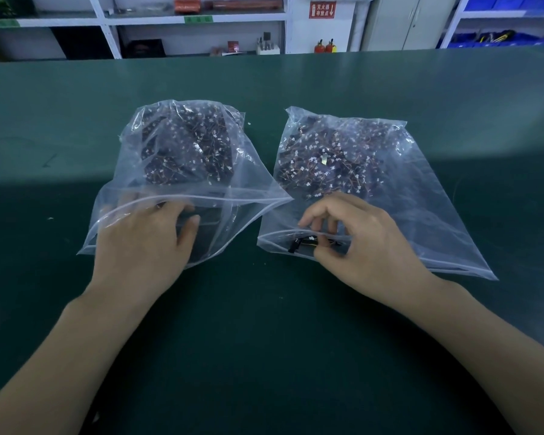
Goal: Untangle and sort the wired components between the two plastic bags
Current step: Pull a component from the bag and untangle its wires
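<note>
**Both hands at the bag mouths, sorting mid-run**

Left hand point(145, 243) sits at left of centre, reaching into the open mouth of the left bag point(182, 171); its fingers go under the clear plastic and are blurred there, so I cannot tell whether they hold anything. Right hand point(361, 243), right of centre, has fingers curled and pinches a small black wired component point(302, 243) right at the mouth of the right bag point(390, 189), its zip edge just under the fingertips.

Both bags lie side by side on the green table point(264, 324), their near corners overlapping in mid-frame. Each holds a dense dark heap of components with thin orange-brown wires and small white connectors, piled toward the far end.

Judgement: well short of done. Both heaps look large and tangled; only one piece is singled out. Which bag is source and which is destination cannot be read from this view. No loose pieces lie on the table.
</note>
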